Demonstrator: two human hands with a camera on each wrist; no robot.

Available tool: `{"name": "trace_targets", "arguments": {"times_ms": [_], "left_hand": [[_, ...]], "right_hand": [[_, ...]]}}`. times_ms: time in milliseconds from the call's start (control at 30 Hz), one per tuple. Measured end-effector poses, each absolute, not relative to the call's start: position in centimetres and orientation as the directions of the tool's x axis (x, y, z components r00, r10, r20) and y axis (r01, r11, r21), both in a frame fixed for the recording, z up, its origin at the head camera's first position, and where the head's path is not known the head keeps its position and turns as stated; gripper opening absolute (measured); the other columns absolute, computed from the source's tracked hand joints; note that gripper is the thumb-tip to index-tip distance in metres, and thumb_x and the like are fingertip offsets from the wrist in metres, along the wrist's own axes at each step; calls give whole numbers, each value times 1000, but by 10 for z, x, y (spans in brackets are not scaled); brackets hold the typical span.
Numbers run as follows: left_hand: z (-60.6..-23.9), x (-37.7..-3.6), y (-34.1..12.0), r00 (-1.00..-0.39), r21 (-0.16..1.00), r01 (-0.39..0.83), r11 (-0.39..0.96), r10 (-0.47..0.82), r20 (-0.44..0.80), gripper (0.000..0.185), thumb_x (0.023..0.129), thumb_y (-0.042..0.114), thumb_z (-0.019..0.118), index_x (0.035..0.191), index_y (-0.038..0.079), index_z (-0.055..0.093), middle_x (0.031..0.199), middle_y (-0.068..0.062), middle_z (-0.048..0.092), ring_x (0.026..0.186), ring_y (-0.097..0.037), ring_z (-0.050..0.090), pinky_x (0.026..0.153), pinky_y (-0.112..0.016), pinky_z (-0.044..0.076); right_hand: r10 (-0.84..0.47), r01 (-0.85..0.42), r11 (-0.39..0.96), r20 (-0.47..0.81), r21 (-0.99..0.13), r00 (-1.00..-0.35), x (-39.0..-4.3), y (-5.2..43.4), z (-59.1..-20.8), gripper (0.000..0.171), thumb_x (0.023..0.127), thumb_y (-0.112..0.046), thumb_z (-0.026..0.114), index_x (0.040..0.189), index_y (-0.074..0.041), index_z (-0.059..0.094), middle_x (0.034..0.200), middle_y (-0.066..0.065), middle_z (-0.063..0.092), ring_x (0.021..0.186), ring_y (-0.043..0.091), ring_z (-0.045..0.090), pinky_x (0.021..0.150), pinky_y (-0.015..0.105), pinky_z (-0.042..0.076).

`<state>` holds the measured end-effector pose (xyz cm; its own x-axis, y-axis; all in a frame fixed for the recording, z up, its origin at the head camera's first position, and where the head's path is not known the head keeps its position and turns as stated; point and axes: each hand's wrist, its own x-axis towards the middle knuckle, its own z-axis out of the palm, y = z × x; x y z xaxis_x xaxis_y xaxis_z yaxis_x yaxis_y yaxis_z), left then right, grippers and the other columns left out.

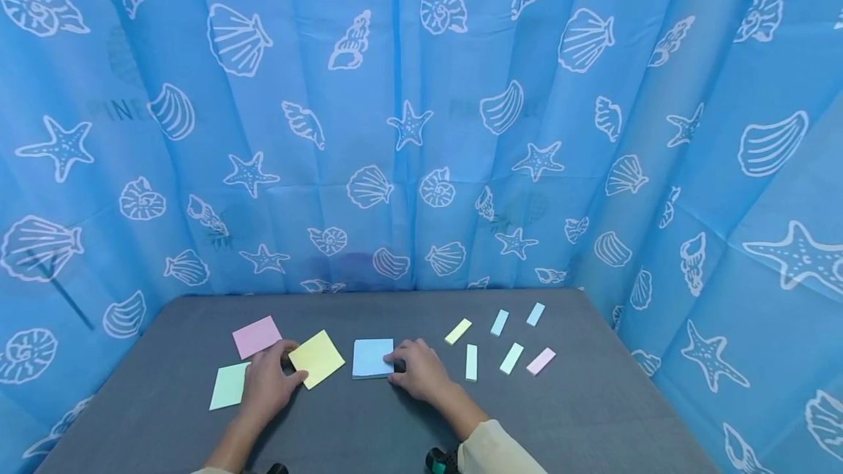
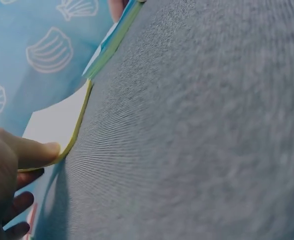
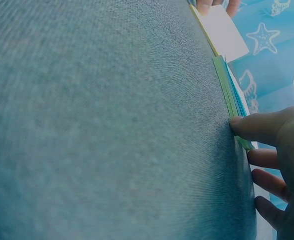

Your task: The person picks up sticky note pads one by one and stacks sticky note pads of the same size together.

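In the head view my left hand (image 1: 268, 380) pinches the right-leaning yellow sticky note pad (image 1: 317, 359) at its left corner. The left wrist view shows the thumb (image 2: 49, 150) on top of that pad, its near corner raised off the cloth. My right hand (image 1: 420, 369) grips the right side of a sticky note stack (image 1: 372, 357), blue on top. Green layers (image 3: 226, 90) show beneath the blue in the right wrist view, the thumb at their edge. Beside the left hand lie a pink sticky note pad (image 1: 255, 336) and a pale green one (image 1: 227, 386), partly covered by that hand.
Several narrow sticky note strips lie on the right of the grey cloth-covered table (image 1: 566, 423), among them a yellow one (image 1: 457, 331), a pink one (image 1: 541, 361) and a blue one (image 1: 499, 322). A blue seashell-print curtain (image 1: 408, 225) hangs behind the table and along its sides.
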<state>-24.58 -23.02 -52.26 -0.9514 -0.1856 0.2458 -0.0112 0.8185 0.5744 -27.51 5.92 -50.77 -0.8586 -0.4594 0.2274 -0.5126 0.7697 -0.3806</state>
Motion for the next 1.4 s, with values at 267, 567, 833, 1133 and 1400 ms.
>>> {"name": "trace_targets", "arguments": {"times_ms": [267, 567, 833, 1133, 1400], "left_hand": [[-523, -244, -229, -920, 805, 14, 592, -308, 243, 49, 82, 2, 75, 127, 5, 56, 99, -14, 67, 89, -29, 64, 76, -42, 48], [-521, -248, -222, -906, 960, -9, 280, -408, 110, 49, 89, 3, 68, 134, 5, 51, 110, -24, 65, 73, -17, 68, 62, -23, 54], [-518, -249, -217, -910, 997, -36, 68, -415, -4, 50, 90, 6, 68, 136, 2, 48, 110, -22, 66, 71, -9, 67, 64, -25, 55], [-517, -253, -202, -939, 994, -113, 3, -328, -105, 52, 92, 12, 68, 138, 3, 46, 113, -21, 66, 77, -15, 67, 64, -26, 54], [-520, -255, -187, -964, 990, -105, 90, -254, -79, 49, 91, 11, 69, 135, 1, 50, 106, -18, 69, 79, -20, 67, 64, -29, 55]], "right_hand": [[-459, -509, 770, 221, -384, -861, -276, 59, -508, 29, 85, -26, 77, 113, -20, 74, 109, -4, 65, 98, 14, 53, 82, 36, 45], [-462, -521, 767, 242, -374, -853, -274, 59, -508, 29, 85, -25, 77, 112, -19, 74, 108, -4, 65, 98, 15, 54, 84, 38, 45], [-462, -518, 764, 234, -385, -855, -273, 60, -507, 28, 85, -25, 77, 112, -19, 74, 109, -3, 65, 100, 16, 54, 84, 38, 45], [-460, -512, 770, 225, -380, -859, -275, 60, -506, 28, 85, -25, 77, 112, -19, 74, 108, -4, 65, 99, 16, 54, 83, 38, 44], [-466, -520, 763, 230, -385, -854, -275, 60, -508, 29, 84, -25, 77, 112, -20, 74, 108, -4, 65, 99, 16, 54, 83, 38, 44]]}}
